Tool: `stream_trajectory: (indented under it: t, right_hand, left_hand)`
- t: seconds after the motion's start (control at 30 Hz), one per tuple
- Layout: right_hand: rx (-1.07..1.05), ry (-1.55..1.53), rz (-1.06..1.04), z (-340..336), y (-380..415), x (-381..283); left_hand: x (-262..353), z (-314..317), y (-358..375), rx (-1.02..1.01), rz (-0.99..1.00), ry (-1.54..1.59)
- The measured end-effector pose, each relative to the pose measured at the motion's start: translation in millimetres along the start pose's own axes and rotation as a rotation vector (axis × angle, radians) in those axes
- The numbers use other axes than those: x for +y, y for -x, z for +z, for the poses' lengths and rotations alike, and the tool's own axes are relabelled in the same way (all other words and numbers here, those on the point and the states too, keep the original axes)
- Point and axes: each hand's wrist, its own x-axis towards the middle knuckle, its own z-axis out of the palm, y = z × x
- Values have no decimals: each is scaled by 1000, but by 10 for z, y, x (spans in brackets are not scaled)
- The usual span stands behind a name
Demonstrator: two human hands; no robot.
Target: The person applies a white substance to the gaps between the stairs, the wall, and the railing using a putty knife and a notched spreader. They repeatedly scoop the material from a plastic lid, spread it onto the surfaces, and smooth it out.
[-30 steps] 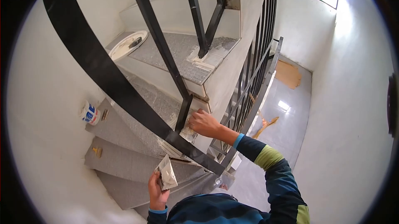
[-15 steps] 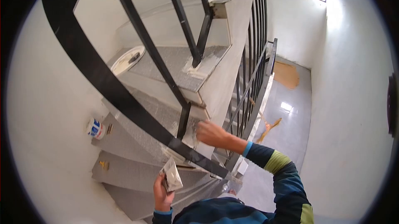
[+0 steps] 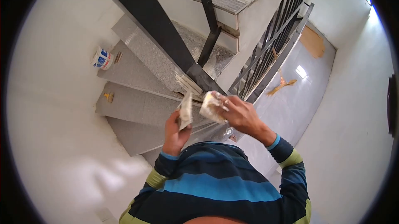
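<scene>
Right hand [image 3: 241, 114] having left baluster base, now meeting left hand [image 3: 174, 132] near chest, in front of handrail [image 3: 158, 29]. Left grip closing on putty-smeared scraper [image 3: 185, 110]; right grip closing on putty-caked pad [image 3: 211, 107], just beside it. Advice: keeping scraper steady, loading small amounts, working over stair tread [image 3: 137, 103].

Garment: long-sleeved striped top [image 3: 220, 186], seen from above.
Stripes: broad bands of dark navy and bright blue across the chest.
Sleeves: navy, each with an olive-green band near the elbow.
Cuffs: thin bright-blue edging at both wrists.
Hands: left hand [image 3: 175, 130] and right hand [image 3: 243, 116] bare, no gloves.
</scene>
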Motion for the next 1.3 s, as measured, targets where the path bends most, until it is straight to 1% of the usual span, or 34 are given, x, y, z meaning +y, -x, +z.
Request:
stream_trajectory:
  t: [0.03,0.07,0.13,0.17,0.2,0.27,0.3,0.37,0.4,0.47,0.5,0.53,0.6,0.63,0.67,0.73,0.77,0.83,0.87,0.9,0.93,0.97,1.0,1.07,1.1,1.13,1.17,1.2,1.23,1.27,1.3]
  right_hand:
    - [-67,18,78,-6,36,47]
    - [-66,20,95,13,77,64]
    - [-36,-60,163,40,138,92]
    - [-18,-87,197,22,137,94]
    - [-15,-86,212,24,120,141]
    - [50,162,237,37,40,320]
    - [53,158,251,48,-19,433]
    - [-6,347,171,77,-163,688]
    - [1,344,191,132,-231,783]
    - [-126,434,163,305,-401,943]
    - [-145,465,154,389,-472,1022]
    - [-169,500,157,473,-519,1069]
    - [-226,502,199,630,-607,1122]
    - [-231,524,165,639,-632,1134]
    - [-239,544,121,651,-602,1090]
    - [-261,430,112,443,-598,982]
    - [-264,431,125,315,-572,963]
    - [-297,343,135,159,-497,854]
    - [-184,296,135,161,-384,862]
    - [-67,236,110,156,-274,927]
    - [-15,128,152,159,-215,998]
    - [88,128,238,147,-155,1012]
    - [44,126,267,94,-123,1071]
    - [110,99,229,-68,-99,1034]
    - [98,83,195,-92,-116,986]
    - [110,5,219,-134,-107,942]
    - [118,-64,249,-189,-117,885]
    - [95,-63,233,-252,-144,814]
    - [105,-100,170,-318,-156,732]
    - [110,-144,110,-365,-165,645]
    - [99,-144,70,-390,-192,552]
  left_hand:
    - [45,51,76,129,73,-69]
    - [89,83,104,127,60,-78]
    - [197,92,105,177,200,-83]
    - [211,89,79,216,225,-107]
    - [226,47,60,213,215,-118]
    - [239,-64,34,164,172,-104]
    - [224,-79,34,167,165,-117]
    - [200,-90,30,175,154,-171]
    - [191,-103,27,174,145,-191]
    - [178,-114,7,169,157,-190]
    - [178,-128,10,156,142,-215]
    - [188,-167,32,156,166,-227]
    - [226,-302,25,132,187,-249]
    - [273,-365,-2,122,191,-248]
    - [293,-401,7,97,142,-274]
    - [306,-393,12,71,198,-285]
    - [276,-349,-17,68,187,-291]
    - [270,-285,17,137,196,-280]
    - [269,-384,7,60,270,-453]
    - [321,-525,-12,-84,232,-407]
    - [283,-300,27,96,229,-359]
    - [218,-53,38,270,228,-292]
    - [229,-154,-5,232,228,-284]
    - [211,-171,1,133,199,-328]
    - [198,-153,-9,98,212,-326]
    - [174,-92,-12,59,216,-326]
    - [167,-7,3,68,223,-303]
    - [166,91,32,-13,225,-352]
    - [146,137,38,-90,226,-401]
    - [120,126,-8,-70,222,-374]
    - [108,93,-66,-82,248,-448]
